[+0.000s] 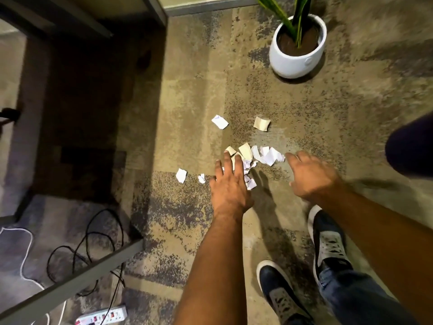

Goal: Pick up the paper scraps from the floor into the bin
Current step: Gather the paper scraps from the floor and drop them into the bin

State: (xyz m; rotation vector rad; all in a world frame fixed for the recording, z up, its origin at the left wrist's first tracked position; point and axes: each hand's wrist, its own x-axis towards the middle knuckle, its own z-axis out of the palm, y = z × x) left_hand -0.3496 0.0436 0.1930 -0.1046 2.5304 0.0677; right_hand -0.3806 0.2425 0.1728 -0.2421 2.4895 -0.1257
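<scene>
left hand (228, 184) and right hand (309, 177), fingers spread and holding nothing, hover over paper scraps (257, 154).

Two hands (228, 184), one plant pot (296, 55)

Warm dim light, dark under desk (77, 95); hard arm shadows; edges blurred, warped.

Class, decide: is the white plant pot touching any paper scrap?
Apart. The head view shows bare carpet between the white plant pot and the nearest paper scrap.
</scene>
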